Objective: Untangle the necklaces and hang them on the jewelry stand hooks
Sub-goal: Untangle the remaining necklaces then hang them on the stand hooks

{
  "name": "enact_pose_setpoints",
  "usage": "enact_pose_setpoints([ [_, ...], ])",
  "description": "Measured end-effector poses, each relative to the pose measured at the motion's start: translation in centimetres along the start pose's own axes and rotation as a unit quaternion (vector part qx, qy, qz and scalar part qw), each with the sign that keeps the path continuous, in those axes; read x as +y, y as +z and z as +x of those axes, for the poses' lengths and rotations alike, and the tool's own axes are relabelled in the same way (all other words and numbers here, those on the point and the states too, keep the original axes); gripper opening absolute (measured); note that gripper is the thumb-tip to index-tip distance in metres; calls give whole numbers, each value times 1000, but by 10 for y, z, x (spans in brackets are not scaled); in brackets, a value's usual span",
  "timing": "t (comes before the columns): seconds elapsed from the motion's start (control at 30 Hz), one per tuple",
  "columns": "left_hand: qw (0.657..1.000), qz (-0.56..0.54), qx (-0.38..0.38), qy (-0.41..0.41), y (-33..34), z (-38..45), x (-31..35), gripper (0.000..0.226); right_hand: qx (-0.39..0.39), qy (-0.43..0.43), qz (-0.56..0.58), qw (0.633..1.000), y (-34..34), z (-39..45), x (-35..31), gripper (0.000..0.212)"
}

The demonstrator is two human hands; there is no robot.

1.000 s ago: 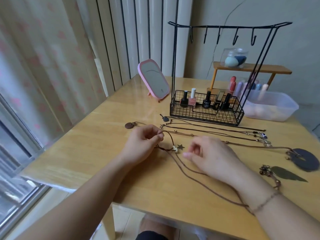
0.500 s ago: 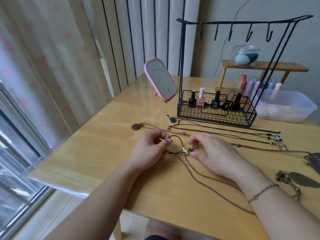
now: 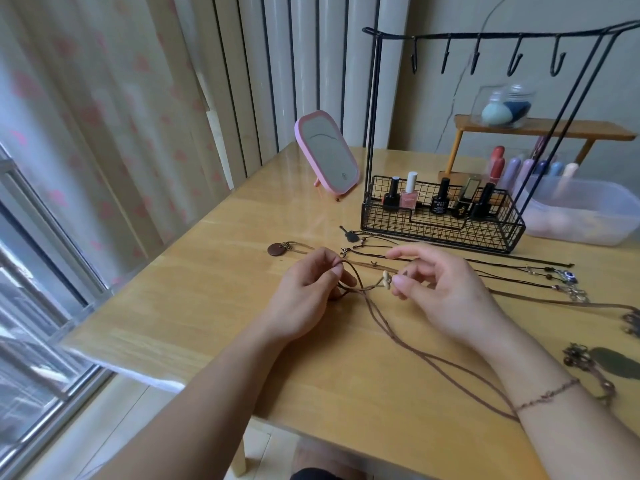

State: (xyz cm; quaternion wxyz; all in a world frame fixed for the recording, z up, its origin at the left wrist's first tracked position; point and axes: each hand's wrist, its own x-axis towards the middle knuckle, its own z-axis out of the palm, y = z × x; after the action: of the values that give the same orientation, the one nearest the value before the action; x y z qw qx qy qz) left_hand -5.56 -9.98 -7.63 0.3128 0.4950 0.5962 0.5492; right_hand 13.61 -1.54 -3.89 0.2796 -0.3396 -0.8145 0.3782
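Note:
Several cord necklaces lie across the wooden table (image 3: 214, 306). A brown cord necklace (image 3: 398, 336) with a small white bead (image 3: 387, 280) is lifted at its looped end. My left hand (image 3: 308, 292) pinches the cord loop between thumb and fingers. My right hand (image 3: 446, 292) pinches the cord right beside the bead, its other fingers spread. The black wire jewelry stand (image 3: 443, 223) stands behind, its top bar of hooks (image 3: 516, 60) bare. Thin dark necklaces (image 3: 450, 263) run to the right behind my hands.
A pink mirror (image 3: 327, 154) leans at the back left. Nail polish bottles (image 3: 440, 199) fill the stand's basket. A clear plastic tub (image 3: 585, 213) and a wooden shelf (image 3: 540, 128) sit at the back right. Leaf pendant (image 3: 613, 362) and round wooden pendant (image 3: 276, 250) lie on the table.
My right hand moved left to the bead and took hold of the cord beside it. Both hands have lifted the looped end slightly. The camera has shifted closer.

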Motion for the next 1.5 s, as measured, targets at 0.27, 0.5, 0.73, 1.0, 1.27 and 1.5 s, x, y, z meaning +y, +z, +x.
enact_pose_setpoints([
  [0.27, 999, 33, -12, 34, 2, -6, 5, 11, 27, -13, -2, 1000, 7, -3, -2, 18],
  [0.5, 994, -108, 5, 36, -2, -5, 13, 14, -77, 52, 107, 990, 18, -12, -14, 33],
  [0.73, 989, -144, 12, 26, -1, -6, 18, 13, -113, -12, -11, 993, 24, -13, -8, 5],
  [1.0, 989, -144, 11, 24, -1, -7, 19, 13, -101, -84, 185, 974, 14, -13, -6, 30],
  [1.27, 991, -120, -1, 51, -2, -6, 18, 15, 36, -124, 195, 972, 14, -11, -2, 33],
  [1.5, 993, -107, -6, 55, -3, -5, 16, 15, 135, -89, 70, 984, 15, -9, 3, 25],
])
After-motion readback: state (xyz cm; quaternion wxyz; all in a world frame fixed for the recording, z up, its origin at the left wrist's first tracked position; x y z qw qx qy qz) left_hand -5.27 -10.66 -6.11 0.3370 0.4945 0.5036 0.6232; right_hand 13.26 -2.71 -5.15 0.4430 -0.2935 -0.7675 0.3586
